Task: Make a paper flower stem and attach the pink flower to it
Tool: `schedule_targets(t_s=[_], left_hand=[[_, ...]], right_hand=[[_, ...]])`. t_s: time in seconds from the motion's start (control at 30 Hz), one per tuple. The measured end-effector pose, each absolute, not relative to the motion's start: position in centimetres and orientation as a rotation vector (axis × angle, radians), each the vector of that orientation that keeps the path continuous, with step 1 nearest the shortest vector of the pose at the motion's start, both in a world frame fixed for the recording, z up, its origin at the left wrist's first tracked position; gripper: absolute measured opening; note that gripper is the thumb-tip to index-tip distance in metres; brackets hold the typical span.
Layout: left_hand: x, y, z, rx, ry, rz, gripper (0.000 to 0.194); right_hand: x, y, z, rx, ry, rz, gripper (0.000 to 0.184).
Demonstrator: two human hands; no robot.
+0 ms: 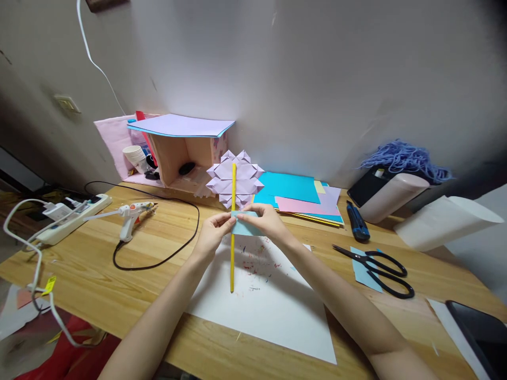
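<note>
A folded lilac paper flower (247,182) is fixed at the top of a yellow stick (232,264), which stands upright in front of me. My left hand (216,229) pinches the stick together with the left end of a light blue piece of paper (247,227). From the other side, my right hand (265,219) grips the same paper along its upper edge, its fingers closed. The blue paper crosses the stick below the flower. Beneath the hands lies a white sheet (261,316) with small coloured marks.
At left are a hot glue gun (130,216) with its black cord and a power strip (73,221). Behind stand a box (174,158) and stacked coloured paper (291,187). Scissors (380,266), a utility knife (357,221), paper rolls (396,195) and a phone (479,332) are at right.
</note>
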State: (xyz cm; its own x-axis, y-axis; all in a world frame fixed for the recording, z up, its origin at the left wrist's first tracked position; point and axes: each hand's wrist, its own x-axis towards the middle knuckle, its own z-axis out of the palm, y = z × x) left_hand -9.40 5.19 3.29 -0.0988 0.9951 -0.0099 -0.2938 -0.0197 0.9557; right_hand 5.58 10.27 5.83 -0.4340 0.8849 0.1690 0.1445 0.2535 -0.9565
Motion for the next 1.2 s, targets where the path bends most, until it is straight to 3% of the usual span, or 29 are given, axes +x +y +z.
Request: schedule_targets(t_s=[0.3,0.7,0.93,1.2], left_hand=[[-9.5,5.3,3.3,0.819,1.050,1.322,0.038],[-10.1,5.2,3.5,0.851,1.009,1.243,0.031],[-9.8,5.0,3.9,0.940,0.991,1.282,0.035],[-10.2,5.5,4.0,0.876,0.879,1.400,0.028]], right_hand=[[5.9,10.9,5.5,-1.007,-1.736,1.402,0.029],[5.9,11.4,5.0,-0.972,-1.813,1.360,0.029],[6.0,11.4,4.9,-1.027,-1.757,1.451,0.037],[6.0,12.2,4.9,-0.847,-1.309,1.924,0.048]])
